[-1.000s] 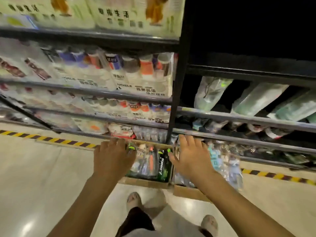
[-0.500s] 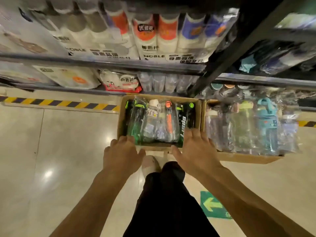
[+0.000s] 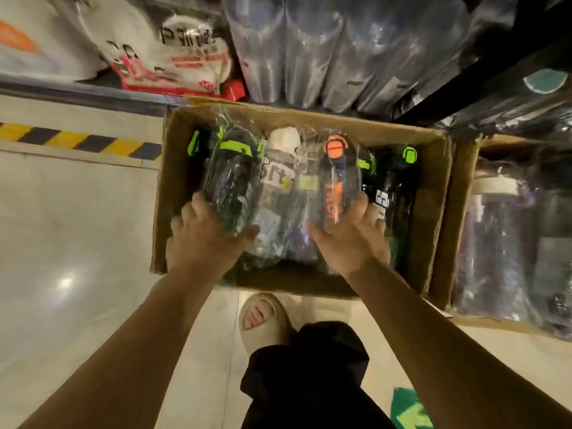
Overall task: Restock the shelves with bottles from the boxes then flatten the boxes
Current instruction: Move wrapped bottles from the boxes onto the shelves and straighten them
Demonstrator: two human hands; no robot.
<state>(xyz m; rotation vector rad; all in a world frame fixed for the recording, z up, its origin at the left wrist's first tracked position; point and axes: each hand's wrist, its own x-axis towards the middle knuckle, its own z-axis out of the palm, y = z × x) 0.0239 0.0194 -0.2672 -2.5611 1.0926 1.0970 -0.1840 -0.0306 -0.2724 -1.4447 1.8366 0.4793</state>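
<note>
While you leaned over the open cardboard box [image 3: 433,187] on the floor [image 3: 77,212], both of your hands were down inside it, each on a plastic-wrapped bottle. Your left hand [image 3: 207,243] was wrapped round the near end of the green-capped bottle [image 3: 232,181], fingers along its left side and thumb tucked in on its right. The bottle ran away from your palm toward the far wall of the box. Your right hand [image 3: 349,243] held the near end of the orange-capped bottle [image 3: 335,181] the same way, thumb on the left and fingers curled on the right, with the cap pointing away from you. Between the two lay a white-capped bottle [image 3: 283,140]. Just right of your right fingers, a dark bottle [image 3: 393,187] with a green clasp lay by the box's right wall. A second box [image 3: 464,196] of wrapped bottles stood against the first on its right. Beyond the far wall, clear wrapped bottles [image 3: 309,48] sat on the shelf [image 3: 77,86], with white packets [image 3: 173,48] to their left. A yellow-and-black stripe [image 3: 77,140] ran along the floor left of the box. Your sandalled foot [image 3: 263,323] stood just short of the box's near wall.
</note>
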